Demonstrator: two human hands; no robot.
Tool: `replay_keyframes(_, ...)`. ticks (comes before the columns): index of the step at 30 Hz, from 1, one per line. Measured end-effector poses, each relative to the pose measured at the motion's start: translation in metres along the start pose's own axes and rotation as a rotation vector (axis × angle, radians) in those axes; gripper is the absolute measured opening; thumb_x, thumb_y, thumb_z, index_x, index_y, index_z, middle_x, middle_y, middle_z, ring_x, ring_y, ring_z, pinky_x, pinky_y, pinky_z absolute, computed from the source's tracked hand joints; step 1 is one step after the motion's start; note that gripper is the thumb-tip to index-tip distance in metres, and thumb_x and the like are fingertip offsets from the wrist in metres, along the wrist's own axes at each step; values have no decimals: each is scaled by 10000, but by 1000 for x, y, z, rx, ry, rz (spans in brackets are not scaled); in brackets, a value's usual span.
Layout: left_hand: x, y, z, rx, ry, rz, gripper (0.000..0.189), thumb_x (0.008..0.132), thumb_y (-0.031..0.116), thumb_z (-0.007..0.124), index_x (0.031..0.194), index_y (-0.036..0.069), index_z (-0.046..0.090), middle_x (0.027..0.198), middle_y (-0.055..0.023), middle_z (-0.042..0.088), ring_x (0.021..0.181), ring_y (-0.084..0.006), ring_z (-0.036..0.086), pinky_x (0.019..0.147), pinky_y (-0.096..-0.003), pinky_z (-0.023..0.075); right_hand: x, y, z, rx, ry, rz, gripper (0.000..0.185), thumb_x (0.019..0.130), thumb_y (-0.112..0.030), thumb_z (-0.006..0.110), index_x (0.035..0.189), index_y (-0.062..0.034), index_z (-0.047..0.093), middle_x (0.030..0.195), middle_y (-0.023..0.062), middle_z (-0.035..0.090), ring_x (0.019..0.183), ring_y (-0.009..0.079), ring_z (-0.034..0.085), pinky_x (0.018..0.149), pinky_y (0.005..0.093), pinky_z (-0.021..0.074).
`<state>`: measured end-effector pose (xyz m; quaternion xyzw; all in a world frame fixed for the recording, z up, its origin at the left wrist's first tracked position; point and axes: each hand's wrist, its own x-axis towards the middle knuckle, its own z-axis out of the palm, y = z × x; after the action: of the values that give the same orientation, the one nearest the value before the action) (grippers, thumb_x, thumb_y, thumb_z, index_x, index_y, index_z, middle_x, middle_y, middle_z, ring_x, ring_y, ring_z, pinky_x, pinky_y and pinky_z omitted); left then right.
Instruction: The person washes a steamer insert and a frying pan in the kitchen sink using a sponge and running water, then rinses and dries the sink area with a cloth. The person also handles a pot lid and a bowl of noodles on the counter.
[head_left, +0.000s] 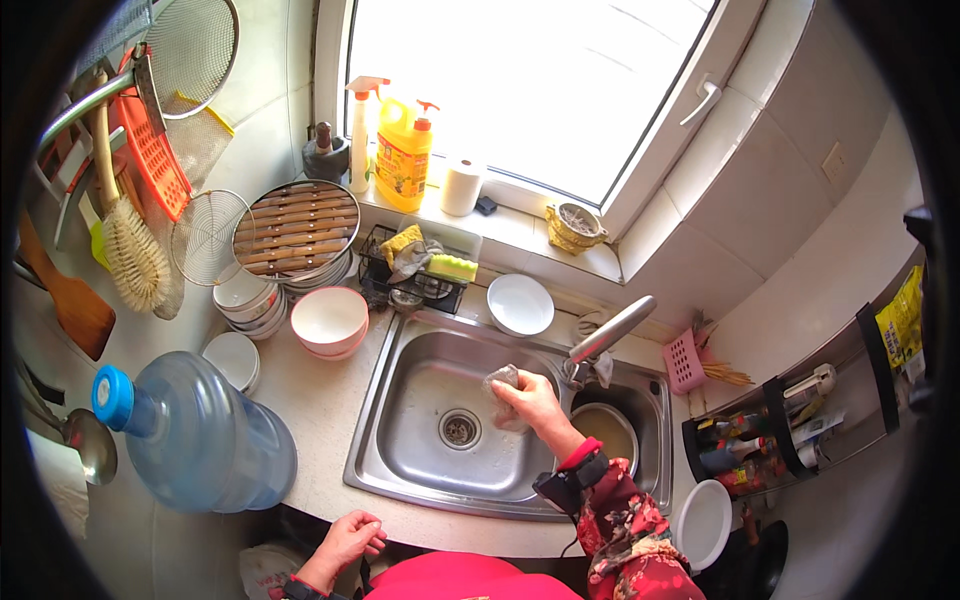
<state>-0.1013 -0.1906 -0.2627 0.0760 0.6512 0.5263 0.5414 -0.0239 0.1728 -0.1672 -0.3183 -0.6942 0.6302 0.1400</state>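
Observation:
My right hand (538, 407) grips a thin greyish dishcloth (511, 418) over the large basin of the stainless steel sink (409, 375). The cloth hangs below my fingers, to the right of the drain strainer (459, 429). My left hand (349, 541) is low, by the front edge of the countertop (319, 465), with its fingers curled in and nothing visible in them. Behind the basins, the faucet (609, 330) points up to the right. In the small basin sits a round metal pot (626, 433) with cloudy liquid, partly hidden by my right forearm.
A large blue water jug (210, 439) stands left. Stacked bowls (330, 319), a bamboo-slatted steamer rack (300, 229) and a sponge caddy (375, 274) line the back left. A white bowl (520, 304) sits behind the sink; a pink basket (681, 362) and bottle rack (784, 427) are right.

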Motion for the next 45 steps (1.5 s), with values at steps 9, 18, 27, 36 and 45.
replay_keyframes(9,-7,-5,-27,-85,47,-35,175,922,151,504,1011,2,527,865,-118,631,711,-179,621,612,-288,521,69,-60,55,83,-57,-208,182,833,-211,655,857,-32,629,753,14,620,590,78,564,515,235,452)
replay_keyframes(18,1,-8,-41,-78,66,-29,225,919,177,510,1067,7,514,863,-124,625,675,-178,622,573,-270,524,160,-109,87,625,101,-424,445,830,-114,669,1184,46,452,1065,99,544,898,150,585,773,269,516)
replay_keyframes(27,13,-21,-46,-47,3,-43,229,931,197,497,1085,30,529,888,-101,638,701,-155,618,570,-254,520,99,-43,55,453,54,-269,181,897,-112,566,1023,17,561,967,87,618,893,166,625,751,278,530)
replay_keyframes(36,29,0,-23,51,-88,-86,225,936,207,498,1077,34,528,887,-96,629,700,-147,615,577,-246,517,-6,36,-74,386,393,-142,141,906,-141,548,965,-20,591,852,90,646,687,135,636,580,245,511)
replay_keyframes(45,14,-20,25,55,13,-140,224,933,203,505,1074,32,535,882,-102,633,691,-153,619,572,-252,520,73,140,-216,-567,819,-183,318,767,-134,652,1051,-4,592,985,169,636,887,319,615,796,375,482)
